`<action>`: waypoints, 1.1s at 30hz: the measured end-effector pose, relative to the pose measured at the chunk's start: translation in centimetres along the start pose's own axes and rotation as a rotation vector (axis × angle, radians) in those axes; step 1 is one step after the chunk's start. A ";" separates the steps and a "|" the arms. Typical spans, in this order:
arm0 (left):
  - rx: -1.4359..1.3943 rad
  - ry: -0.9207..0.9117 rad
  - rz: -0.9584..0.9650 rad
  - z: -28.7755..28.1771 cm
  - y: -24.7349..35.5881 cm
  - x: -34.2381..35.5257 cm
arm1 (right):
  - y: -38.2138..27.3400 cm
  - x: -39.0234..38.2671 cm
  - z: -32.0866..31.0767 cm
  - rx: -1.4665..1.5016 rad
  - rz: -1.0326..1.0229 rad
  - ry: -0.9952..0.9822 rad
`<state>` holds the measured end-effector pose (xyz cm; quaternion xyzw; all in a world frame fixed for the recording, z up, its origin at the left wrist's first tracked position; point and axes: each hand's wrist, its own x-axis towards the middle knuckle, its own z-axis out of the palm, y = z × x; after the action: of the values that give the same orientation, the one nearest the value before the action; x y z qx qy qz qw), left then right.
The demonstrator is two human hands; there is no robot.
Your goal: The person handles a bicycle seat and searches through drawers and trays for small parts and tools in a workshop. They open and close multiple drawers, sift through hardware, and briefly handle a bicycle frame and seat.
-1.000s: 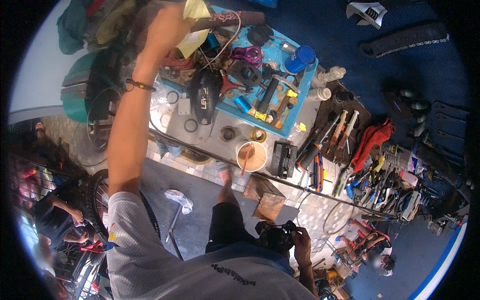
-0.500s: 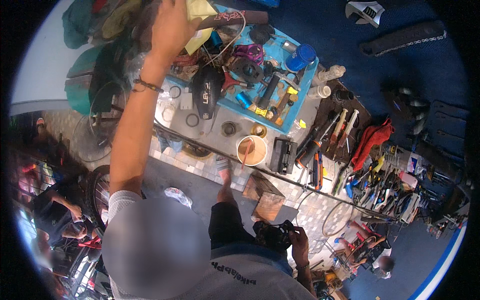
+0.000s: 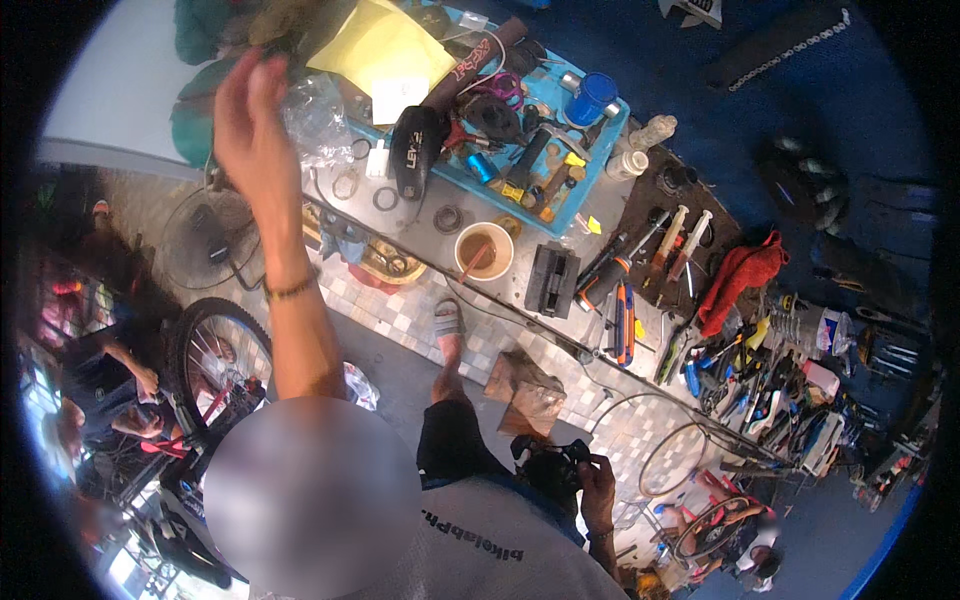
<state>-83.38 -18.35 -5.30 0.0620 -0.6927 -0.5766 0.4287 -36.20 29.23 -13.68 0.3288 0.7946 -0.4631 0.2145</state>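
Observation:
My left hand (image 3: pixel 255 135) is raised at the upper left, loosely curved and slightly blurred, with nothing visible in it, beside a clear plastic bag (image 3: pixel 315 120). A yellow sheet (image 3: pixel 375 45) with a white paper (image 3: pixel 398 97) lies to its right, over the back of a blue tray (image 3: pixel 605 150) crowded with small parts. My right hand (image 3: pixel 597 490) is low at right of centre, gripping a black object (image 3: pixel 540 460) whose exact kind is unclear. A black padded item (image 3: pixel 413 150) lies at the tray's left edge.
The workbench (image 3: pixel 420 240) carries a cup with a stick (image 3: pixel 485 250), a black case (image 3: pixel 548 280), a red cloth (image 3: pixel 740 280) and piled tools (image 3: pixel 770 390). Below are a wooden box (image 3: pixel 530 395) and bike wheel (image 3: pixel 225 360). Other people work at lower left (image 3: pixel 120 400) and right (image 3: pixel 740 530).
My left hand has let go of the yellow paper and moved down and left. The paper now lies on the items. The view has shifted slightly. My right hand still holds the black object.

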 end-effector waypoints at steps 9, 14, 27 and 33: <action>0.361 0.097 -0.429 -12.3 3.2 -33.0 | 5.8 5.7 -7.7 0.053 -0.358 -0.248; 0.349 -0.517 -0.755 -7.7 16.3 -52.5 | 10.3 11.2 -11.6 0.030 -0.400 -0.529; 0.525 -0.844 -0.699 -14.2 11.0 -67.5 | 17.1 20.3 -0.5 -0.094 -0.339 -0.715; 0.925 0.140 -1.143 -21.6 1.2 -74.7 | 31.2 36.9 12.4 -1.207 -0.820 -0.765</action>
<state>-21.85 9.34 -44.04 0.6243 -0.6956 -0.3538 0.0346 -38.75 41.37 -61.98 -0.3398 0.8359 -0.0777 0.4241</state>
